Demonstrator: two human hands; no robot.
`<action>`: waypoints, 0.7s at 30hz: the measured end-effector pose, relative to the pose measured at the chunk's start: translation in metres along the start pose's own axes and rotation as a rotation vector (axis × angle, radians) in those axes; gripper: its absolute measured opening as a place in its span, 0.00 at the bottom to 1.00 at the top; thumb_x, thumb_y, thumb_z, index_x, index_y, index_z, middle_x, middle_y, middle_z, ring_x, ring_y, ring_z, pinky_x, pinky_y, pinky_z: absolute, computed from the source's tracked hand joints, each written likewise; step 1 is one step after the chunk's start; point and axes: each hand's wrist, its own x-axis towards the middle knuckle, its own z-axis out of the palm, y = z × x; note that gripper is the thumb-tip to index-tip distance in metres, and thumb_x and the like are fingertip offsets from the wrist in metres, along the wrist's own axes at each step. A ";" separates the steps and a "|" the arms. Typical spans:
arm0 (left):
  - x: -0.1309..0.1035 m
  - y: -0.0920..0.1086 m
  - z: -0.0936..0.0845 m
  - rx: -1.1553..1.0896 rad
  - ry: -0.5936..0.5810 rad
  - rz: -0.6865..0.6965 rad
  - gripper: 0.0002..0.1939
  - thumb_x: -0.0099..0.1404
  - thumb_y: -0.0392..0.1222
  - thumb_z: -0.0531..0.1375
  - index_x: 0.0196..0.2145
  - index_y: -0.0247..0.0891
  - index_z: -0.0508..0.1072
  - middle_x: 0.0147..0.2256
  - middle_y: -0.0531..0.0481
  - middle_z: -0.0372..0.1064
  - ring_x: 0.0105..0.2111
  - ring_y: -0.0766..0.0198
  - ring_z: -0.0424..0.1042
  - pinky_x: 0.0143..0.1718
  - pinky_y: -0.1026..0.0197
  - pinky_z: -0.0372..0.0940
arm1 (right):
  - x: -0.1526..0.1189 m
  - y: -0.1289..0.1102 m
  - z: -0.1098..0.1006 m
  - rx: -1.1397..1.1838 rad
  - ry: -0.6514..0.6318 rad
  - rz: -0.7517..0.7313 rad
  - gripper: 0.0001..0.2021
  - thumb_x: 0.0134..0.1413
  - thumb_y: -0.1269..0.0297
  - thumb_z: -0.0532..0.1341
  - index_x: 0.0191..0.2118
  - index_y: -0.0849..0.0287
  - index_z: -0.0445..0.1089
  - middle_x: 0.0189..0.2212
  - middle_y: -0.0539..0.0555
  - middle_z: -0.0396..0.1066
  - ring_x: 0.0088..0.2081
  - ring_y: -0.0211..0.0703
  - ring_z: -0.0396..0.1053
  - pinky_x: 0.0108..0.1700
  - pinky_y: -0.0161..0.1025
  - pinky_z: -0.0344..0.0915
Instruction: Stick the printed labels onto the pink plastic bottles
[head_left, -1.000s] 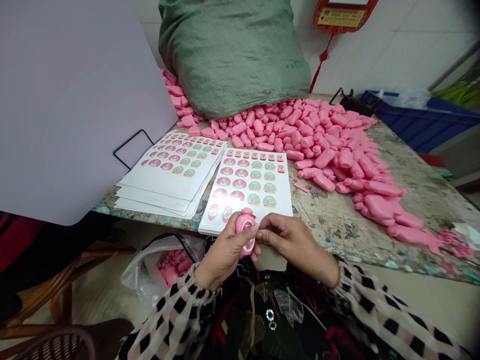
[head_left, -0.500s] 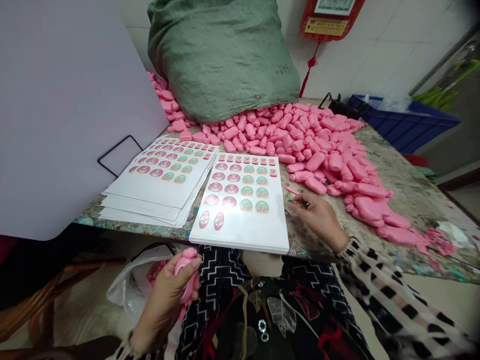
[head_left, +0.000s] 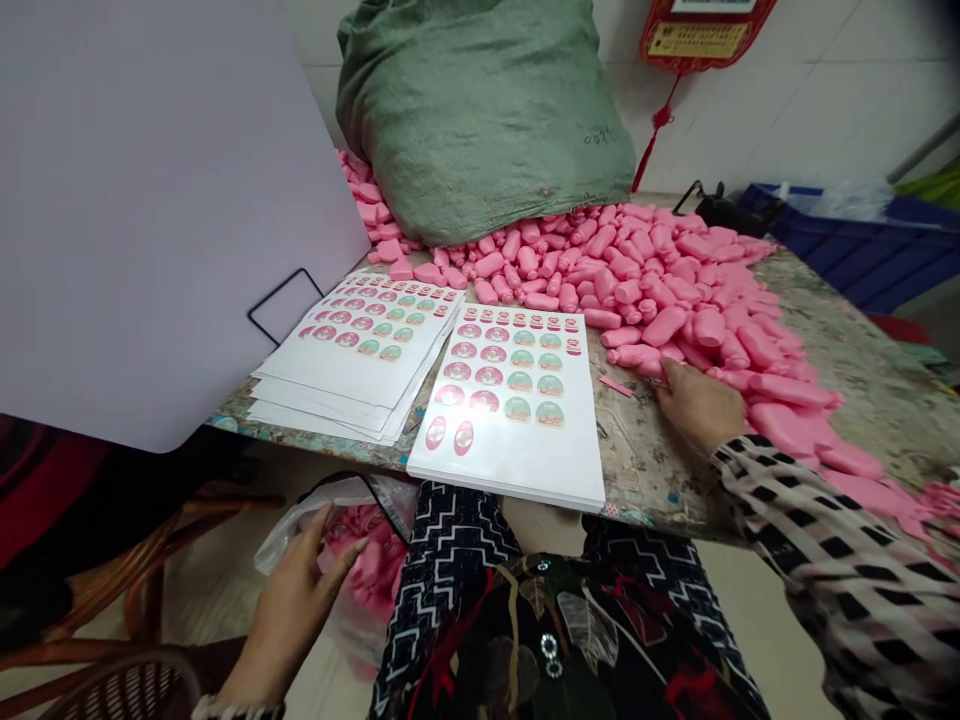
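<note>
My left hand (head_left: 296,590) hangs below the table's front edge, fingers apart and nothing in it. Just beyond it, a clear plastic bag (head_left: 300,520) holds several pink pieces (head_left: 369,565). Over the tabletop, my right hand (head_left: 701,405) reaches the near edge of a heap of small pink bottles (head_left: 664,325). Its thumb and fingertips close at the end of one small pink bottle (head_left: 654,366), which the hand partly covers. Left of this hand lies a sheet of stickers (head_left: 517,465), printed in pink and green, on top of a stack.
A second stack of sticker sheets (head_left: 337,385) lies to the left, beside a large pale panel (head_left: 172,230). A pink strip (head_left: 616,386) is on the worn table (head_left: 637,480). Behind the heap are a green sack (head_left: 487,120) and a blue crate (head_left: 862,260).
My left hand has let go of the pink bottle and opened over the bag. My right hand has moved right and forward to the heap. The view has shifted slightly.
</note>
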 end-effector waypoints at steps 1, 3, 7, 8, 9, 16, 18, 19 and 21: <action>-0.003 0.013 -0.003 -0.035 -0.015 0.018 0.32 0.48 0.56 0.62 0.48 0.39 0.69 0.42 0.43 0.71 0.38 0.51 0.71 0.43 0.51 0.64 | -0.003 -0.004 -0.005 0.059 0.027 0.029 0.19 0.55 0.61 0.51 0.52 0.62 0.62 0.41 0.66 0.69 0.39 0.58 0.68 0.33 0.46 0.60; -0.012 0.046 -0.005 -0.204 -0.074 0.061 0.22 0.51 0.51 0.62 0.43 0.41 0.73 0.44 0.46 0.71 0.44 0.54 0.69 0.46 0.57 0.62 | -0.013 -0.020 -0.017 0.283 0.093 0.082 0.24 0.54 0.57 0.54 0.55 0.61 0.59 0.41 0.65 0.70 0.39 0.57 0.68 0.34 0.47 0.61; -0.030 0.113 0.013 -0.632 -0.280 -0.027 0.21 0.56 0.48 0.61 0.47 0.39 0.71 0.41 0.45 0.73 0.38 0.59 0.72 0.44 0.57 0.65 | -0.054 -0.086 -0.042 1.174 -0.136 -0.088 0.26 0.53 0.55 0.55 0.57 0.57 0.54 0.37 0.57 0.71 0.34 0.44 0.69 0.34 0.40 0.64; -0.032 0.127 0.021 -0.774 -0.341 -0.050 0.23 0.56 0.47 0.61 0.50 0.39 0.69 0.41 0.45 0.72 0.37 0.60 0.72 0.44 0.56 0.65 | -0.067 -0.106 -0.047 1.349 -0.284 -0.145 0.25 0.53 0.56 0.56 0.56 0.56 0.56 0.35 0.55 0.71 0.34 0.42 0.69 0.34 0.39 0.65; -0.033 0.139 0.030 -0.922 -0.393 -0.063 0.24 0.58 0.47 0.60 0.52 0.40 0.66 0.45 0.45 0.71 0.40 0.60 0.72 0.46 0.55 0.64 | -0.081 -0.124 -0.051 1.467 -0.410 -0.169 0.24 0.53 0.57 0.56 0.55 0.55 0.57 0.34 0.54 0.71 0.33 0.41 0.68 0.34 0.38 0.65; -0.032 0.172 0.062 -1.421 -0.558 -0.157 0.17 0.62 0.45 0.57 0.49 0.42 0.67 0.47 0.47 0.68 0.41 0.65 0.70 0.44 0.60 0.64 | -0.124 -0.170 -0.051 1.510 -0.498 -0.417 0.15 0.57 0.59 0.54 0.49 0.54 0.65 0.40 0.52 0.69 0.42 0.39 0.66 0.45 0.38 0.62; -0.028 0.166 0.055 -1.358 -0.537 -0.168 0.15 0.60 0.44 0.59 0.45 0.40 0.68 0.45 0.48 0.69 0.36 0.67 0.71 0.40 0.61 0.66 | -0.115 -0.162 -0.046 1.334 -0.410 -0.445 0.16 0.56 0.57 0.55 0.49 0.53 0.66 0.41 0.52 0.68 0.42 0.40 0.66 0.44 0.38 0.62; -0.025 0.162 0.050 -1.284 -0.499 -0.163 0.15 0.58 0.44 0.60 0.44 0.39 0.69 0.43 0.49 0.70 0.32 0.67 0.71 0.37 0.62 0.66 | -0.109 -0.158 -0.043 1.236 -0.357 -0.435 0.17 0.55 0.56 0.56 0.50 0.53 0.65 0.41 0.53 0.67 0.40 0.40 0.66 0.42 0.38 0.62; -0.018 0.154 0.039 -1.044 -0.359 -0.108 0.17 0.55 0.44 0.63 0.42 0.39 0.69 0.39 0.50 0.71 0.28 0.68 0.70 0.33 0.63 0.65 | -0.096 -0.153 -0.038 1.044 -0.262 -0.418 0.17 0.56 0.55 0.54 0.50 0.52 0.65 0.38 0.53 0.66 0.38 0.40 0.65 0.40 0.38 0.61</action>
